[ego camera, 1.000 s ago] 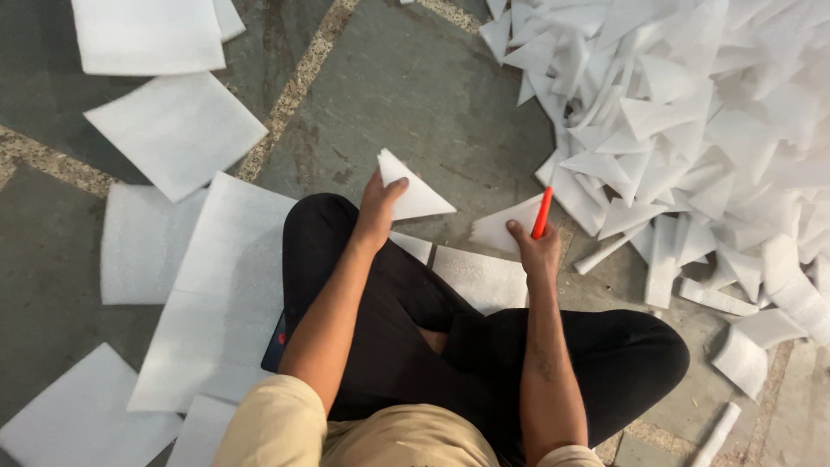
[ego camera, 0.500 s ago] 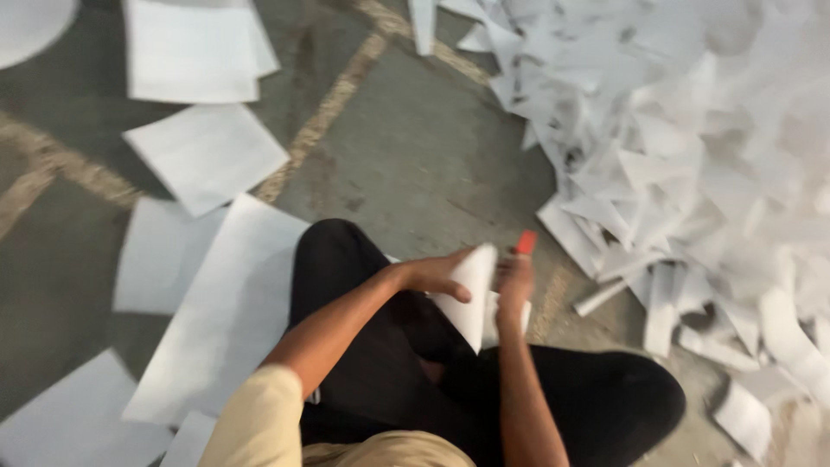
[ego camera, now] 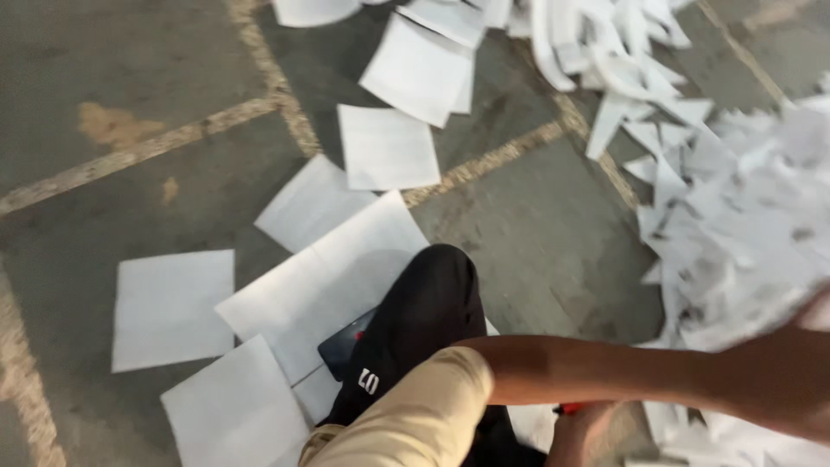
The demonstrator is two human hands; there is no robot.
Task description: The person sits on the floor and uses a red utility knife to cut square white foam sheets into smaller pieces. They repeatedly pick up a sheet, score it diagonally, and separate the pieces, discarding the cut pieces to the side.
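Reaching right across the body, the left hand [ego camera: 800, 363] blurs at the frame edge, its grip unreadable; right hand [ego camera: 581, 425] clasps a red marker [ego camera: 571, 407]. Beyond lies the paper-scrap heap [ego camera: 743, 225]; leftward, flat white sheets [ego camera: 173, 307] dot open concrete floor [ego camera: 130, 78].

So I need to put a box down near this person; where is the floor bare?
Bare floor lies upper left, beyond the pale floor line, and there is a smaller patch between the black-trousered knee and the paper pile. White sheets crowd the knee's left; the pile fills the right.
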